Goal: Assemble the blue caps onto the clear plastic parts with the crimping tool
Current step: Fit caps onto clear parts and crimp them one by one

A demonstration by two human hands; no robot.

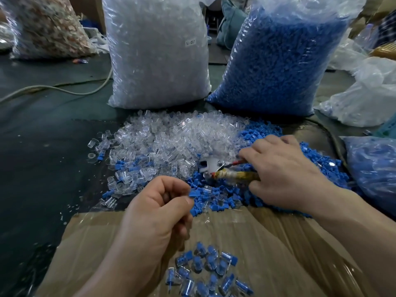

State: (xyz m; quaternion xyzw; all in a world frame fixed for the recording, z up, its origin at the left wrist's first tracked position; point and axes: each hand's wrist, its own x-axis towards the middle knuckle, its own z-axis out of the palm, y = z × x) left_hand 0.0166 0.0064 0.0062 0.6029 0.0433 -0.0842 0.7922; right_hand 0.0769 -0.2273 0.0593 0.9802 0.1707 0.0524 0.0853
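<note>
The left grip (156, 213) pinches one blue cap (194, 192) between thumb and forefinger, lifted just clear of the heap at the near edge. I judge it is held at the fingertips so that it can be turned and fed into the tool. The right grip (285, 174), at 3 o'clock from it, is clenched round the handles of the crimping tool (227, 171), one wrapped in yellowish tape and one red. The tool's white head points toward 9 o'clock and lies low among the parts, within easy reach of the cap. Whether a clear part already sits in the head I cannot tell.

The stock is laid out for short reaches. The loose clear plastic parts (171, 138) are heaped at 11 o'clock from the tool. The loose blue caps (321, 168) spread from 1 to 4 o'clock under the right wrist, and the two heaps mingle where they meet. Finished pieces (205, 271), clear with blue tops, collect at 6 o'clock on a taped cardboard sheet (267, 243), apart from the raw stock.

Everything rests on a dark green desk (42, 146), dusty and speckled with stray bits. At 12 o'clock stands a full sack of clear parts (158, 52) with a small label, and at 1 o'clock a sack of blue caps (278, 61). A pale cable (64, 88) snakes off toward 9 o'clock. A bag of mixed coloured bits (49, 26) slumps at 10 o'clock, and more plastic bags (372, 168) crowd the 3 o'clock side.
</note>
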